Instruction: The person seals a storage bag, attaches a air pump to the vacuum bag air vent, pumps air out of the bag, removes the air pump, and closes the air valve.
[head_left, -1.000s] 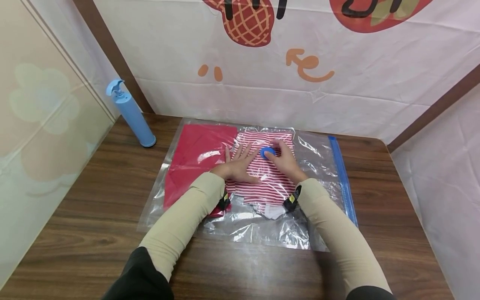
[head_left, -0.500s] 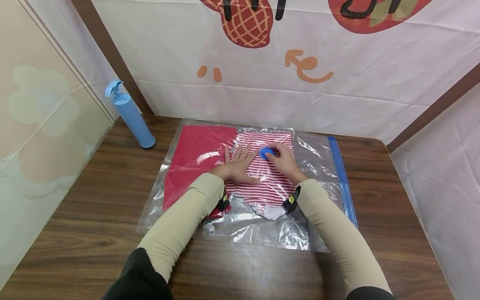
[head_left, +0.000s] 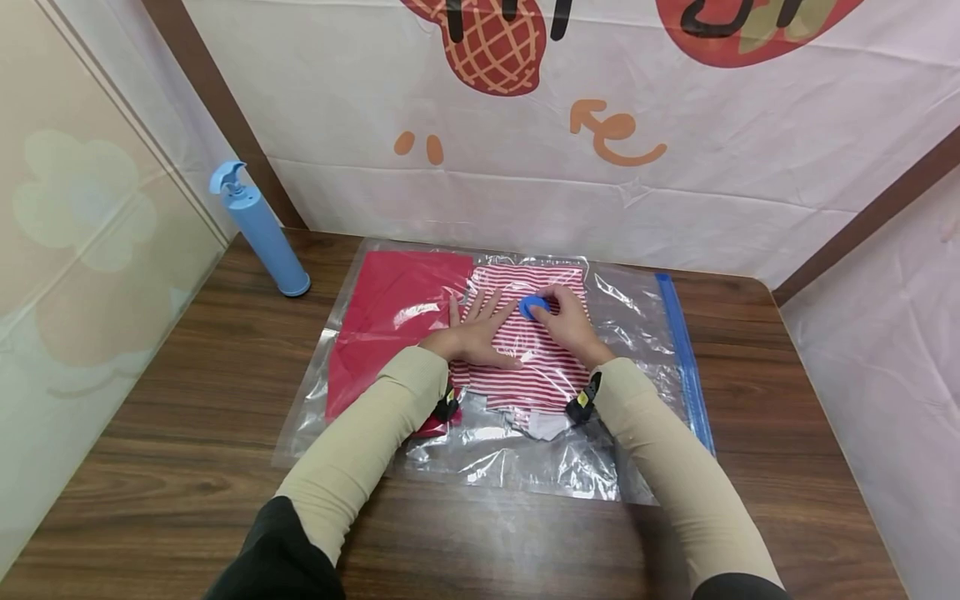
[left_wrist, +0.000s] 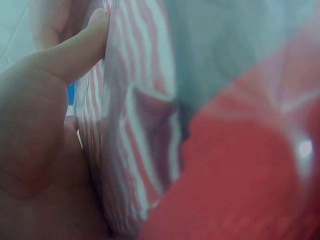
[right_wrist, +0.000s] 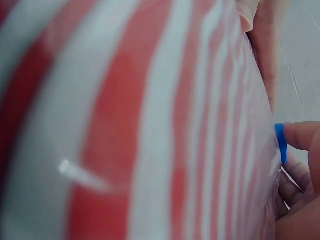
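A clear plastic storage bag (head_left: pixel 637 308) lies flat on the table. Inside it are a folded red cloth (head_left: pixel 405 292) on the left and a red-and-white striped garment (head_left: pixel 525 362) beside it. On the bag over the stripes sits a round blue valve cap (head_left: pixel 531 307). My right hand (head_left: pixel 572 327) pinches this cap at its edge between thumb and fingers; the right wrist view also shows the blue cap (right_wrist: pixel 281 143) at the fingertips. My left hand (head_left: pixel 477 340) rests on the bag with fingers spread, left of the cap, partly over the stripes.
A light-blue hand pump (head_left: pixel 270 237) stands on the wooden table (head_left: pixel 187 417) at the back left. Along the bag's right side runs a blue zip edge (head_left: pixel 684 350). A printed curtain (head_left: pixel 337 200) closes off the back, with more sheets at both sides.
Both hands keep their places on the bag. The right fingertips have shifted slightly around the blue valve cap since the earliest frame.
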